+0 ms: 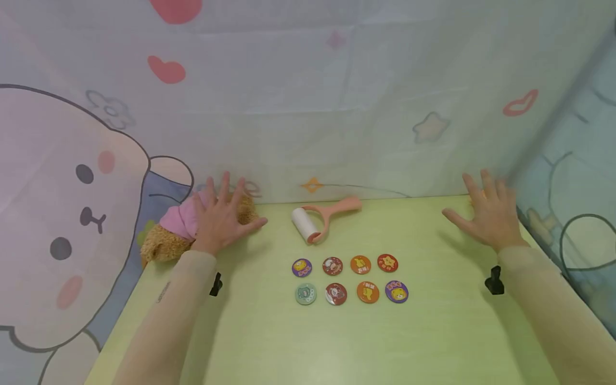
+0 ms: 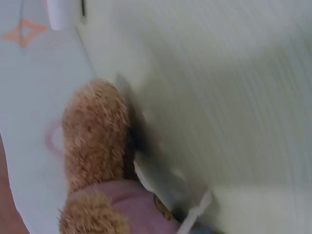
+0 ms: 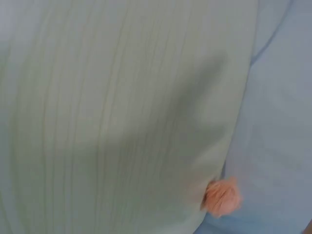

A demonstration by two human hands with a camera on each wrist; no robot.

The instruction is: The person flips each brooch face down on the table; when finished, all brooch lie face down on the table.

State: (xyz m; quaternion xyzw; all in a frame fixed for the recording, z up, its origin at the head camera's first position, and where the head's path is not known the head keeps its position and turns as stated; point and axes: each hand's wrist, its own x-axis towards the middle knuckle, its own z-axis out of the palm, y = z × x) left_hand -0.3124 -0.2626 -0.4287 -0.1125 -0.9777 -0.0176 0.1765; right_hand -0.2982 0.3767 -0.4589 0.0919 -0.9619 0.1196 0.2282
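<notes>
With fingers spread, my left hand (image 1: 218, 222) is held over a brown curly plush toy (image 2: 97, 136) in a pink top, partly covering it in the head view. My right hand (image 1: 493, 219), its fingers also spread and holding nothing, is above the far right corner of the table. Close by it, a small orange fluffy ball (image 3: 223, 197) shows at the table edge in the right wrist view; in the head view the hand mostly hides it. Between the hands lies a lint roller (image 1: 304, 224) with a white roll and a pink handle.
Several round cartoon badges lie in two rows on the pale green table (image 1: 269, 342), among them a teal badge (image 1: 305, 293) and a red star badge (image 1: 387, 262). A printed cloth backdrop (image 1: 289, 107) rises behind the table, and another cloth (image 1: 577, 160) hangs along its right side.
</notes>
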